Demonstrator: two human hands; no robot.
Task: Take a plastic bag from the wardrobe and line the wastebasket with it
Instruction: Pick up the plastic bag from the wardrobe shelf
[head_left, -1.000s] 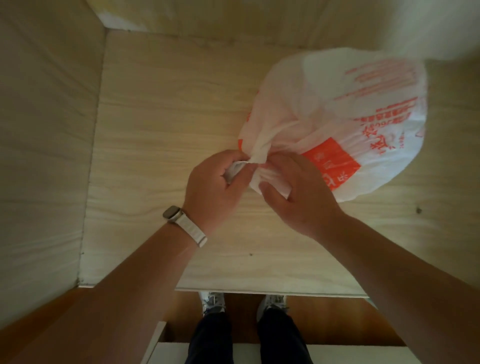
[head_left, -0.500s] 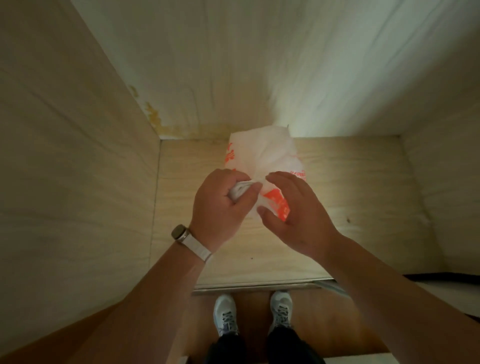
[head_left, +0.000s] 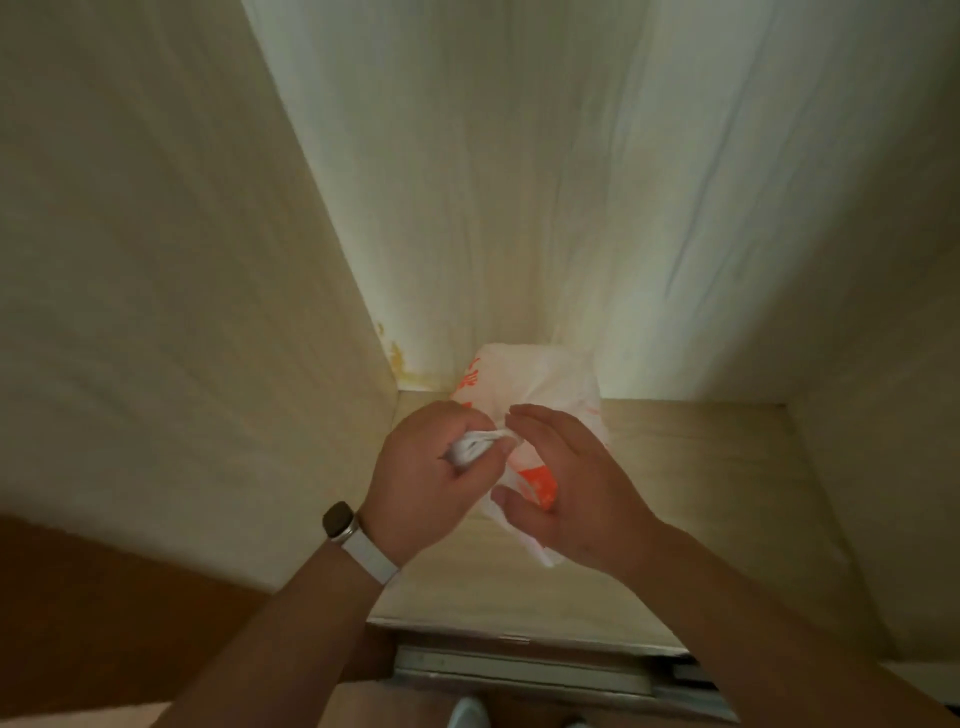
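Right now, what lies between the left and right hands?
In the head view, only the white and orange plastic bag: the left hand clutches its bunched top, and the open right hand rests against its printed side.

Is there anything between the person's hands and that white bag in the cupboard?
Nothing visible. The left hand already pinches the plastic bag by its bunched top, and the right hand lies open against it. The wastebasket is not in view.

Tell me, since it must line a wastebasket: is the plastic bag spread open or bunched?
Bunched. The left hand grips the plastic bag by its gathered neck; the right hand is open beside it. No mouth shows.
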